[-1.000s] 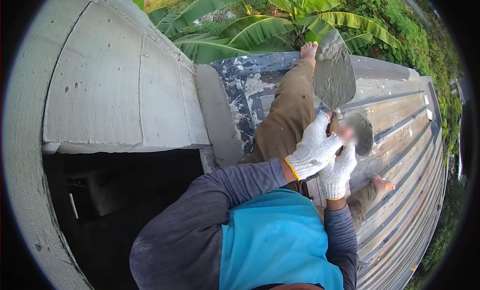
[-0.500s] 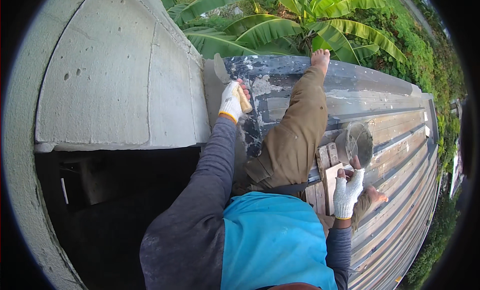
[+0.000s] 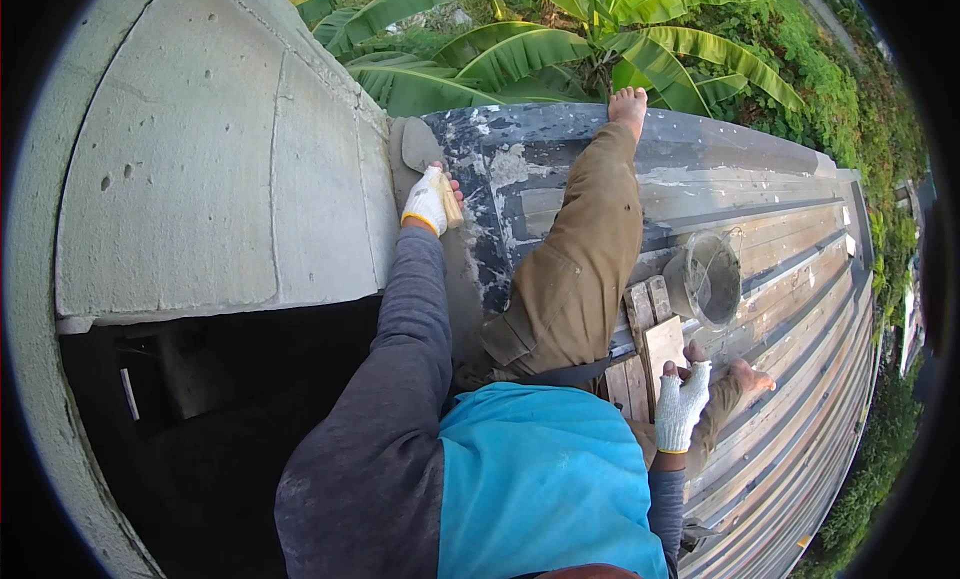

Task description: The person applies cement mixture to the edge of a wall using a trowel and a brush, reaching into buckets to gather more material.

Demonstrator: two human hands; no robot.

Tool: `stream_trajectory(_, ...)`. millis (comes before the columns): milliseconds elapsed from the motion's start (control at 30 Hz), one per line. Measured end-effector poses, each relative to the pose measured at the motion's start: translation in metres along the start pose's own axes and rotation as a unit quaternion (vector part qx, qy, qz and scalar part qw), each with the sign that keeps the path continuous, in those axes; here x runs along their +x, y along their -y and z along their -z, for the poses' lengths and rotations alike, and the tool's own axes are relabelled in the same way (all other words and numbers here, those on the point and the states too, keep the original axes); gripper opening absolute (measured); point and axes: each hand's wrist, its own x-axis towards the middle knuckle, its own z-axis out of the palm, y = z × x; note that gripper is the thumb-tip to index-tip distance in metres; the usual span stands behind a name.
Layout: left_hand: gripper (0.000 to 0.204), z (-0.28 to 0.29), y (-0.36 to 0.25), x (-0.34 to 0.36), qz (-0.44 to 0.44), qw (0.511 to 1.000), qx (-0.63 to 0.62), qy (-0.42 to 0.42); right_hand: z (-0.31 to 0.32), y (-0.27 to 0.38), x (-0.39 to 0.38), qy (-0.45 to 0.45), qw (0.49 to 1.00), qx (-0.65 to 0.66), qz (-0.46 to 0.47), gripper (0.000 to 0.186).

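The trowel (image 3: 421, 147) is clamped in the left hand (image 3: 427, 201), fingers wrapped round its handle (image 3: 453, 209); its blade is held at the grey strip (image 3: 462, 279) between wall (image 3: 220, 169) and roof (image 3: 790, 324), though contact cannot be told. The right hand (image 3: 683, 404) is held near the board (image 3: 662, 343) and bucket (image 3: 677, 276), its fingers loosely bent and apart.

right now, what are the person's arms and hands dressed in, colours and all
Both the left hand and right hand wear white knitted gloves with yellow-edged cuffs; the ends of some fingers show bare beyond the knit. The long sleeves are dark grey, with pale smudges high on the left one.
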Motion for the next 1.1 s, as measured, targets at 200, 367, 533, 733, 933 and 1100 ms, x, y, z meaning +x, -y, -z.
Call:
stream_trajectory(200, 0.041, -0.002, -0.015, 0.005, -0.03, 0.999, 0.001, -0.024, 0.002, 0.006, 0.003, 0.012, 1.0, -0.011, 0.018, 0.05)
stream_trajectory(367, 0.04, -0.014, -0.017, -0.018, -0.034, 0.996, -0.014, -0.086, 0.004, -0.001, 0.001, 0.008, 1.0, -0.009, 0.014, 0.048)
stream_trajectory(533, 0.042, -0.023, 0.023, -0.049, -0.046, 0.989, -0.017, -0.139, 0.001, -0.013, -0.003, 0.007, 1.0, -0.001, -0.008, 0.046)
stream_trajectory(733, 0.045, -0.038, 0.041, -0.075, -0.033, 0.995, 0.02, -0.094, 0.001, -0.025, -0.009, 0.015, 0.998, -0.058, 0.004, 0.043)
stream_trajectory(933, 0.038, -0.068, -0.015, -0.008, -0.076, 0.994, 0.017, -0.071, -0.001, -0.012, -0.001, 0.016, 1.0, -0.023, 0.012, 0.042)
stream_trajectory(1100, 0.039, -0.087, -0.041, 0.025, -0.001, 0.985, -0.111, -0.133, -0.001, -0.013, -0.002, 0.026, 0.999, -0.032, -0.002, 0.044)
